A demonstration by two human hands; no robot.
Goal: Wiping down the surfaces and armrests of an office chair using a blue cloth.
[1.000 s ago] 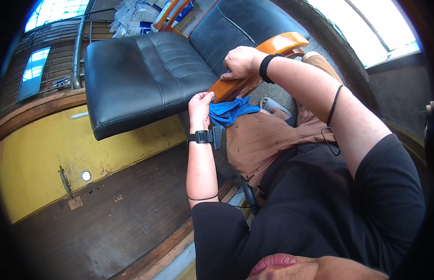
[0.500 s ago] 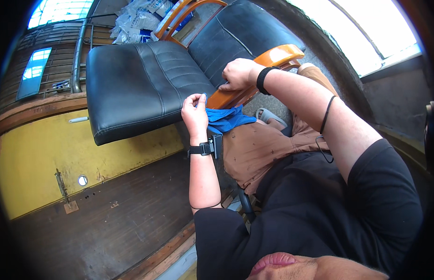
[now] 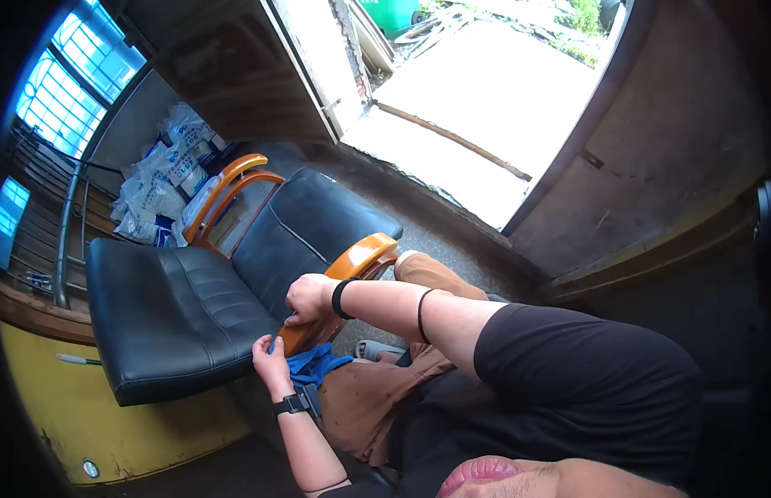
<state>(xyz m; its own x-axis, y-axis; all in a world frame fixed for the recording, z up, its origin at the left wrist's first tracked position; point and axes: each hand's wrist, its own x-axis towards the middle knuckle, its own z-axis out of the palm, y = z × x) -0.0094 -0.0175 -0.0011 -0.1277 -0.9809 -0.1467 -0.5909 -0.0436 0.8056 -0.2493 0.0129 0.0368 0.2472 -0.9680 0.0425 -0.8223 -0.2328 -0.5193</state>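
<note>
A black padded chair (image 3: 165, 311) with an orange-brown wooden armrest (image 3: 365, 257) stands before me, tipped in the view. My left hand (image 3: 273, 363) is at the front end of this armrest, thumb and fingers pinched together on a blue cloth (image 3: 317, 363). The cloth hangs bunched beside the armrest, above my brown trousers. Over the armrest's middle, my right hand (image 3: 311, 297) is closed, knuckles up and thumb pointing down toward the seat side. What lies inside its fingers is hidden.
The chair's other wooden armrest (image 3: 228, 187) is on the far side. Beyond it lie white and blue plastic bags (image 3: 165, 183). A bright open doorway (image 3: 477, 124) is at the back right. On the left are a yellow panel (image 3: 145, 440) and a metal pipe (image 3: 68, 241).
The view has swung up and to the right, bringing in the doorway and bags. Both hands stay at the same armrest, and the blue cloth still hangs beside it.
</note>
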